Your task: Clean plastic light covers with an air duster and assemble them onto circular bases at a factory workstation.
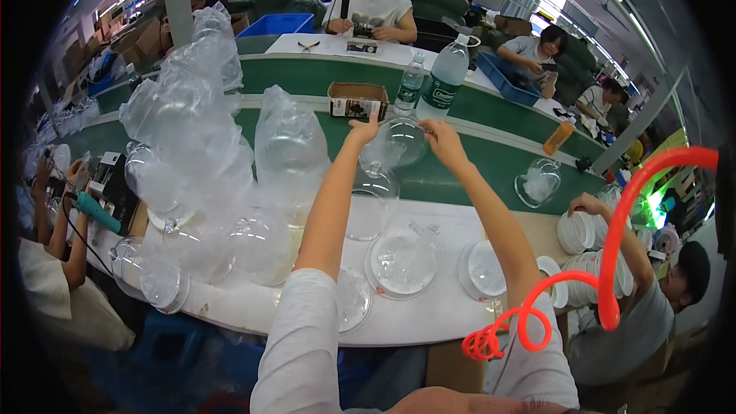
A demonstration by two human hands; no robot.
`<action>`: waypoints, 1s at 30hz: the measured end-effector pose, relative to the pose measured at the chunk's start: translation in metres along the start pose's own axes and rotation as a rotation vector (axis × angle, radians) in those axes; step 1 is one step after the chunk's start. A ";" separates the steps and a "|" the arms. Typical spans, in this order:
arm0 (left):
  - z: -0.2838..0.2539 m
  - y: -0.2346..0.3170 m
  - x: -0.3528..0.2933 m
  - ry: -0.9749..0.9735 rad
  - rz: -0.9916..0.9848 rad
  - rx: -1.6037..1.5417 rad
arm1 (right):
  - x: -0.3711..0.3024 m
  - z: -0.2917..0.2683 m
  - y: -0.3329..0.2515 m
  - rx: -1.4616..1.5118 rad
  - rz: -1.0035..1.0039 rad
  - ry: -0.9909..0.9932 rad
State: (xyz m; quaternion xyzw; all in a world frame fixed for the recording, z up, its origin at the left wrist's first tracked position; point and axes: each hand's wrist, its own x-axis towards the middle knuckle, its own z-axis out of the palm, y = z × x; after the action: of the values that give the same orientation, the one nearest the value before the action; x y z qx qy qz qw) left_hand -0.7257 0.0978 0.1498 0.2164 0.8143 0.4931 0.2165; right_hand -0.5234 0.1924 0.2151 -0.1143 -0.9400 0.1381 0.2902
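Both my arms reach forward over the white workbench (429, 314). My left hand (363, 130) and my right hand (440, 138) hold a clear glass dome shade (399, 142) between them, one hand on each side, above the green conveyor belt (460, 176). Just below it stands another clear glass shade (376, 184). More clear shades lie on the bench, one (402, 261) in the middle and one (484, 268) to its right.
Tall stacks of glass shades in clear plastic bags (192, 130) fill the left. A cardboard box (357, 100) and two water bottles (445, 77) stand on the belt's far edge. A red coiled air hose (613, 261) hangs at right. Other people work at left, right and across.
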 end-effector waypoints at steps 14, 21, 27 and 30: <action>0.000 0.020 -0.024 -0.530 -0.317 -0.587 | -0.022 -0.001 0.040 0.257 0.280 0.041; -0.012 0.039 -0.034 -0.717 -0.238 -0.875 | -0.024 -0.020 0.032 0.386 0.368 0.076; -0.042 0.078 -0.080 -0.834 -0.068 -0.968 | -0.017 -0.054 0.027 0.546 0.286 0.146; -0.061 0.088 -0.104 -0.815 -0.060 -1.083 | -0.006 -0.080 -0.001 0.520 0.199 0.125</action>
State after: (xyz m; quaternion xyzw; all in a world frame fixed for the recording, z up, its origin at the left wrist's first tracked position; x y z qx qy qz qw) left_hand -0.6631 0.0325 0.2686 0.2234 0.3112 0.7043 0.5977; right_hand -0.4727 0.2053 0.2757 -0.1358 -0.8375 0.3953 0.3521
